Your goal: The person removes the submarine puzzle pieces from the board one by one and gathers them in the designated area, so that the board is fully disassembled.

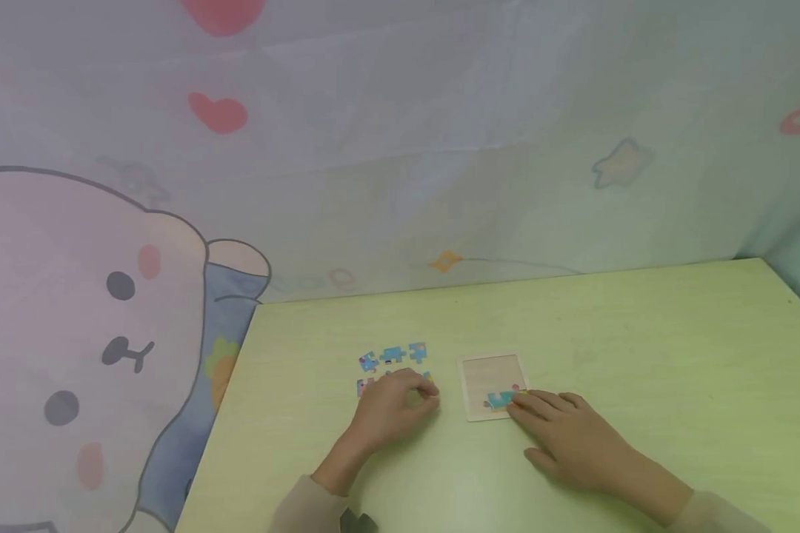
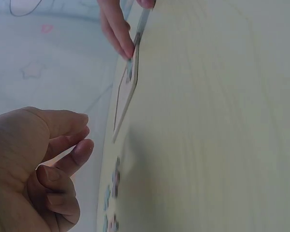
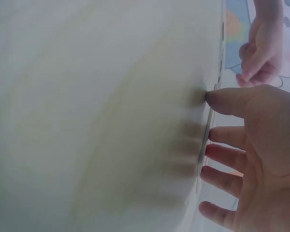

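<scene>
Left hand (image 1: 390, 411): fingers curling loosely over loose puzzle pieces (image 1: 392, 356) on the tabletop (image 1: 640, 333), gripping nothing visible. Right hand (image 1: 570, 437): straight fingers pressing a blue piece (image 1: 498, 400) lying in the wooden puzzle tray (image 1: 490, 374).

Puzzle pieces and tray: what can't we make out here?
- Loose puzzle pieces: head view, print too small; the left hand covers the nearer ones.
- Placed piece: right hand fingertips overlap it.
- Puzzle tray: wrist views, seen edge-on and blurred.
- Left-hand grip: unclear in either view.
</scene>
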Demonstrator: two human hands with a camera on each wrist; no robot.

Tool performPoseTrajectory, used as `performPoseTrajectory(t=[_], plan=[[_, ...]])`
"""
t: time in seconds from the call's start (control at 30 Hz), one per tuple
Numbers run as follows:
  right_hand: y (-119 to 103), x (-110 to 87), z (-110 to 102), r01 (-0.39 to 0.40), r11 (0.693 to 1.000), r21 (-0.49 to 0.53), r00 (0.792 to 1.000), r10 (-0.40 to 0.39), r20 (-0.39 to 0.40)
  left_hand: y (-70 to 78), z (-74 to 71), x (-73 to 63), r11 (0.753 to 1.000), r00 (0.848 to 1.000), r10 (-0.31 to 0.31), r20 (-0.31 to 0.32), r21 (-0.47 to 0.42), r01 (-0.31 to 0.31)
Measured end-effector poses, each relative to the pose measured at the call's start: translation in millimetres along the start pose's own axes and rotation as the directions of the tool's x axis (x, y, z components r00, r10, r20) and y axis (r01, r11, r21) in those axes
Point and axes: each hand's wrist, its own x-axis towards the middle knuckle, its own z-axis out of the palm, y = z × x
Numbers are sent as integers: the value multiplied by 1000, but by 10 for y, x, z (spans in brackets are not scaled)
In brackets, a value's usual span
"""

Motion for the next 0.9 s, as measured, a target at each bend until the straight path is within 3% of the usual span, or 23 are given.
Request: performPoseTrajectory(t=[0.3, 0.47, 0.9], plan=[[29, -28, -32, 5, 1000, 25, 1000, -6, 17, 275, 265, 259, 999, 997, 36, 61, -18, -35], [34, -33, -34, 15, 1000, 22, 1000, -16, 17, 332, 409, 362, 998, 996, 43, 82, 49, -47], [33, -53, -36, 18, 999, 45, 999, -19, 26, 430, 598, 440, 987, 994, 19, 112, 154, -36]])
